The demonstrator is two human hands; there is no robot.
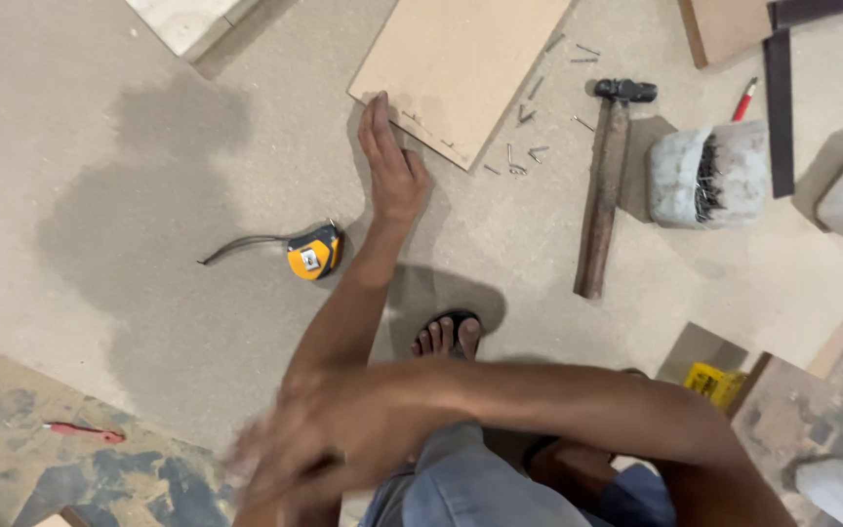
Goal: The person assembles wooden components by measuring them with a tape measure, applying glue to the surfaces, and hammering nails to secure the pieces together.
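The left hand (392, 161) is reaching out flat, its fingers (375, 115) released and stretched straight, the tips touching the near edge of a pale board (461, 59) that is lying on the floor (148, 195). The hand is grasping nothing. The forearm is running down from it toward the bottom of the view, crossing under the other arm.

The right hand (280, 454) is sweeping across low in the view, blurred, so I cannot tell whether its fingers are clenched or loose. It is sitting above a paint-stained sheet (70, 478) on which a red pencil (85, 430) is lying.

Just left of the left wrist, a yellow tape measure (312, 254) is resting on the floor with its dark strap trailing off to the left. Loose nails (524, 156) are scattered beside the board's right corner. A hammer (607, 185) with a wooden handle is lying next to them, head pointing away. Right of it, a white bag (709, 176) is standing open with more nails inside, and a dark square (781, 98) is lying past that bag. A sandalled foot (449, 335) is showing between the two arms.
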